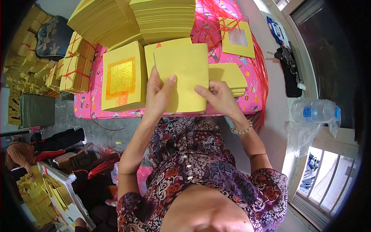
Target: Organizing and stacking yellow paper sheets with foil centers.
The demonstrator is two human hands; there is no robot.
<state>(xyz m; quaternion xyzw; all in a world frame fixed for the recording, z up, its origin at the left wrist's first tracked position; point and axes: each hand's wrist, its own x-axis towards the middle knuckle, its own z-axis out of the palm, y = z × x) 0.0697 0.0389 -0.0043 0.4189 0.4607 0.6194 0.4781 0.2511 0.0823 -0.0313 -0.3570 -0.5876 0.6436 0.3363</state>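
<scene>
I hold a wad of plain yellow paper upright over the table's near edge. My left hand is closed on its left side, thumb on the front face and fingers mostly out of sight. My right hand grips the lower right edge, its thumb pressed on the front. How many sheets are in the wad I cannot tell. Left of it stands a thick yellow paper stack, whose top sheet bears a gold square. A lower yellow stack lies just beyond my right hand.
Tall yellow paper stacks rise at the back of the pink patterned table. Red strings hang over its right edge. A silver-squared sheet lies back right. Tied bundles stand left; another person is lower left. A plastic bottle lies right.
</scene>
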